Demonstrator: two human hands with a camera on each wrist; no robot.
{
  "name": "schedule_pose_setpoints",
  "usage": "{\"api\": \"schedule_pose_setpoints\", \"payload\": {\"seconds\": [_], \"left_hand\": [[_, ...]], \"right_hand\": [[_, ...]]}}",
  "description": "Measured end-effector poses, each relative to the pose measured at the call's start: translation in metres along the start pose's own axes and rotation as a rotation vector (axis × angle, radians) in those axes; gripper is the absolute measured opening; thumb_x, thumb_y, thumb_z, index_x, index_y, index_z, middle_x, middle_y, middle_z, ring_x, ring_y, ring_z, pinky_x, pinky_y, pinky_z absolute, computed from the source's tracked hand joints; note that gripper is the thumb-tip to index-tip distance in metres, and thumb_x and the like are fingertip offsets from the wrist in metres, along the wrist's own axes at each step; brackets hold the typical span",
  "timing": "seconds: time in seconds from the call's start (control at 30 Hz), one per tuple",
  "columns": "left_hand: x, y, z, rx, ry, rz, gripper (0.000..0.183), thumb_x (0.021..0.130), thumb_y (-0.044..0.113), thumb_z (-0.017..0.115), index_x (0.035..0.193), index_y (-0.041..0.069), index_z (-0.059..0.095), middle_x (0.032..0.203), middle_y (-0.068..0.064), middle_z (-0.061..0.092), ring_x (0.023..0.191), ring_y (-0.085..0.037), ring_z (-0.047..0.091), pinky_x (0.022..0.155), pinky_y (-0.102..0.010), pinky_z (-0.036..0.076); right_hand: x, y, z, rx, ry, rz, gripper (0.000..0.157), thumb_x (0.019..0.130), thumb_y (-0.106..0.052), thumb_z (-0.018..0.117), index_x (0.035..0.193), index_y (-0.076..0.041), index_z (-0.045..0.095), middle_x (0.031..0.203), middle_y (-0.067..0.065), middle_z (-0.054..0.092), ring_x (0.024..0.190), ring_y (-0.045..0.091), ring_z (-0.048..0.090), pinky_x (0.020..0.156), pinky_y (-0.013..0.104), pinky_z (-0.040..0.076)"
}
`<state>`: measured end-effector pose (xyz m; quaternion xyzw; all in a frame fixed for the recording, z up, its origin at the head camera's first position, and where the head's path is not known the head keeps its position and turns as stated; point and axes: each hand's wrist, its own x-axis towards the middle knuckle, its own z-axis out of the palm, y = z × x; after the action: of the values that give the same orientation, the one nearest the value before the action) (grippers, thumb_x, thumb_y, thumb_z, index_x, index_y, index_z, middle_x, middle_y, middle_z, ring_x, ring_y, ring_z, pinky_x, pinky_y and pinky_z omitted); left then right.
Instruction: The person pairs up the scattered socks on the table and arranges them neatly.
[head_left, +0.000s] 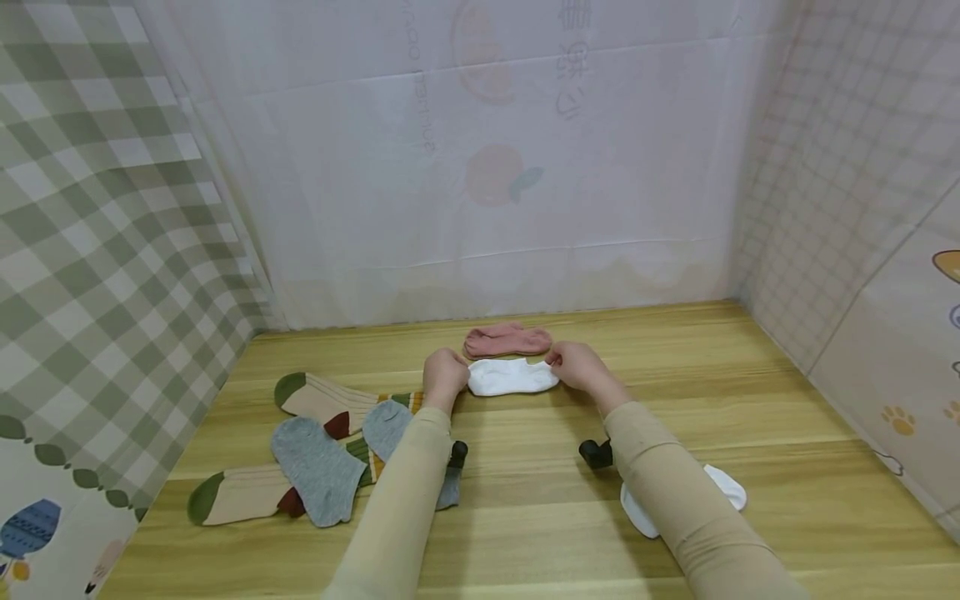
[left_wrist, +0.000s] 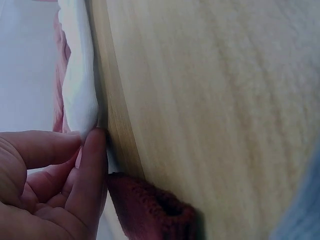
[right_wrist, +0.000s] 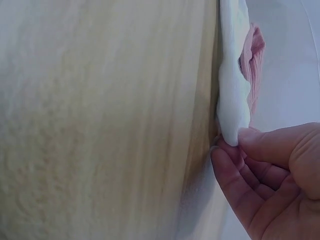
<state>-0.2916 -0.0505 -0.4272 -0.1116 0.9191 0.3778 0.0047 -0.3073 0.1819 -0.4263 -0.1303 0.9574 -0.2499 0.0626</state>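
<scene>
A white ankle sock [head_left: 512, 377] lies stretched sideways on the table, toward the back. Its left end is pinched between thumb and finger of my left hand [head_left: 444, 375]; the left wrist view shows the fingertips right at the white sock [left_wrist: 80, 95]. My right hand [head_left: 581, 368] pinches the other end, and the thumb presses on the white sock [right_wrist: 232, 80] in the right wrist view. Just behind it rest folded pink socks [head_left: 506, 340]. A second white sock [head_left: 725, 487] is partly hidden under the right sleeve.
Grey socks [head_left: 318, 471] overlap beige socks with green toes [head_left: 243, 496] at the left, partly covered by the left sleeve. Black wrist mounts [head_left: 596, 454] sit under the forearms. Cloth-covered walls [head_left: 495, 275] stand behind and at both sides of the wooden table [head_left: 525, 517].
</scene>
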Motion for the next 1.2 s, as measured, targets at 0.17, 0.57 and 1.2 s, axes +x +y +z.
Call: {"api": "schedule_pose_setpoints", "payload": {"seconds": [0.17,0.57,1.2], "left_hand": [[0.0,-0.001,0.0,-0.002,0.003,0.013,0.016,0.085,-0.003,0.062,0.075,0.005,0.07,0.076,-0.007,0.064,0.069,-0.023,0.058,0.058,-0.029,0.047],[-0.003,0.001,-0.006,0.095,0.006,0.082,0.01,0.09,0.005,0.061,0.092,0.003,0.071,0.094,-0.01,0.068,0.085,-0.027,0.062,0.076,-0.039,0.052],[-0.025,0.018,-0.016,0.249,-0.011,0.241,0.025,0.095,0.024,0.067,0.111,0.006,0.071,0.106,-0.009,0.07,0.097,-0.03,0.065,0.077,-0.046,0.053]], "right_hand": [[0.001,-0.001,-0.001,-0.002,0.003,0.012,0.014,0.093,0.002,0.059,0.104,0.004,0.068,0.093,0.012,0.066,0.088,0.026,0.06,0.083,0.042,0.049],[-0.01,0.003,-0.015,-0.012,0.023,-0.007,0.014,0.097,-0.008,0.061,0.105,0.0,0.068,0.101,0.014,0.067,0.098,0.03,0.061,0.089,0.047,0.048],[-0.037,0.009,-0.037,-0.023,0.029,-0.11,0.019,0.097,-0.014,0.062,0.106,0.002,0.067,0.096,0.012,0.068,0.091,0.029,0.063,0.083,0.048,0.05]]}}
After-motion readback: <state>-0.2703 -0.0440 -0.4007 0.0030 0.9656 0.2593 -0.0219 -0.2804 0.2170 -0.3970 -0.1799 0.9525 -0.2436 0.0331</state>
